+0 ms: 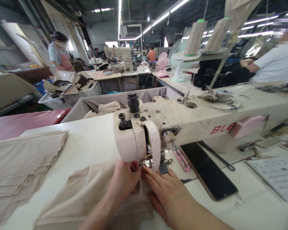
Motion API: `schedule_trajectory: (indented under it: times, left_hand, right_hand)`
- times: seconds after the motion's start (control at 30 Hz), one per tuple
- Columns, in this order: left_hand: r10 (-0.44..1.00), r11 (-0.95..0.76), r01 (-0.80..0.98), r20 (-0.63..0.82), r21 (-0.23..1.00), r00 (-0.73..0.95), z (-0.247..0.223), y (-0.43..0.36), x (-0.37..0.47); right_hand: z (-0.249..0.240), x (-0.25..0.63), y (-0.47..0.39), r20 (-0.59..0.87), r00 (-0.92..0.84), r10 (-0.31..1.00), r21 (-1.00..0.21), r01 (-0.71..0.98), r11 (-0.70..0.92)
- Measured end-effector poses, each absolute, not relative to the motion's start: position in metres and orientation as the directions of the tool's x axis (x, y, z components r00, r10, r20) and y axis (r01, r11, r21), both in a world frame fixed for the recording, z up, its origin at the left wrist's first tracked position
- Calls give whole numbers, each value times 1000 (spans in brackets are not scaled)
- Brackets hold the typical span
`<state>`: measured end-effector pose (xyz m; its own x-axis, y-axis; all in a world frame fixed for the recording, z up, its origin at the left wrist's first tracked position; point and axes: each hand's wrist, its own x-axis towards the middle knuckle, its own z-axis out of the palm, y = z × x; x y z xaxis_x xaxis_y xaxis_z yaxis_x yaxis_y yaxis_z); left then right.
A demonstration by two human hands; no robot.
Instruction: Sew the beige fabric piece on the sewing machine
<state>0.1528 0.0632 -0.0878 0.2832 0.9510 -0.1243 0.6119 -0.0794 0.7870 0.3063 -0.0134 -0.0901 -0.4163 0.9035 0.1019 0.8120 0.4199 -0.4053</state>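
A cream sewing machine (pixel 136 134) stands before me, its needle area just beyond my fingertips. My left hand (pixel 124 177) pinches the edge of a beige fabric piece (pixel 84 188), left of the presser foot (pixel 147 163). Flat on the same cloth, with fingers stretched toward the foot, lies my right hand (pixel 163 188). The fabric spreads over the white table to the left and toward me, with loose folds. The machine head and my hands hide the needle and the exact stitching spot.
At left lies a stack of beige fabric pieces (pixel 21 169). A smartphone (pixel 208 169), pink thread snips (pixel 181 159) and a dark rod-like tool (pixel 216 155) lie to the right. Thread cones (pixel 195 38) stand above the machine. A cloth-lined bin (pixel 146 94) sits behind it; other people work farther off.
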Motion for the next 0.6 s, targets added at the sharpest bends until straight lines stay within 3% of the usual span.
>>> schedule_trajectory:
  times: [0.4, 0.6]
  left_hand:
    - [968, -82, 604, -81, 792, 237, -92, 66, 155]
    - [969, 11, 550, -145, 835, 200, -99, 67, 156]
  right_hand:
    - [-92, 309, -11, 200, -411, 889, -456, 764, 456]
    - [-99, 311, -6, 257, -444, 858, -381, 770, 512]
